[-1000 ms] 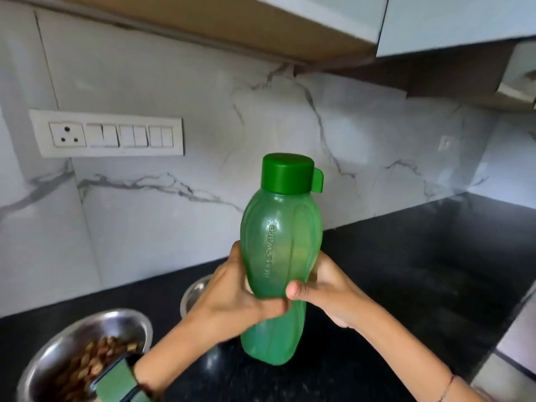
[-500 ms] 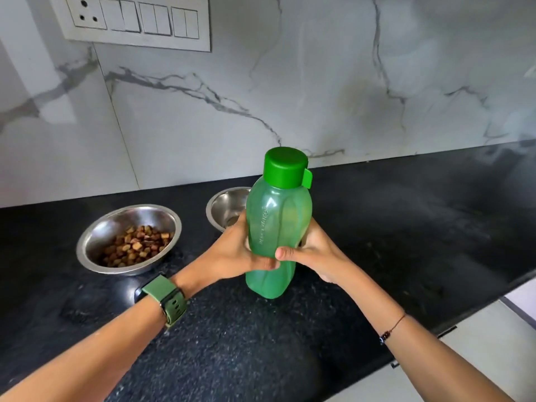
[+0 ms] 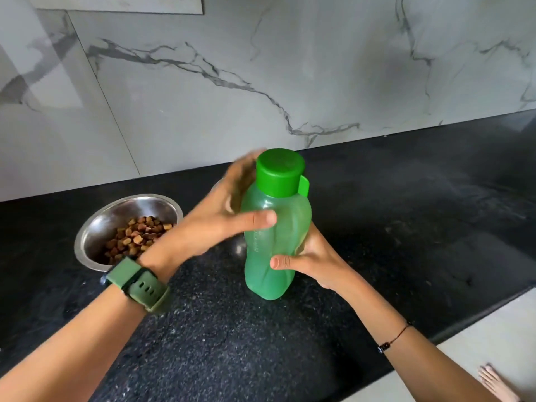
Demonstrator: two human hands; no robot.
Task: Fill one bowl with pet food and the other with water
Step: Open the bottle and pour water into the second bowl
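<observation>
A translucent green water bottle (image 3: 278,227) with its dark green cap (image 3: 280,172) closed stands upright, base down on the black counter (image 3: 406,227). My right hand (image 3: 313,262) grips its lower body from the right. My left hand (image 3: 214,224) is blurred at the bottle's upper left, thumb lying straight across the front and fingers stretched up beside the cap. A steel bowl (image 3: 95,227) holding brown pet food (image 3: 136,236) sits to the left. The second steel bowl (image 3: 215,187) is almost wholly hidden behind my left hand.
A marble wall runs along the back of the counter, with a switch panel (image 3: 116,7) at the top left. The counter's front edge crosses the lower right, with pale floor and a bare foot (image 3: 496,384) beyond it.
The view has tilted down towards the counter. The bottle came down from chest height to the counter. My left hand has slid up from the bottle's middle towards the cap.
</observation>
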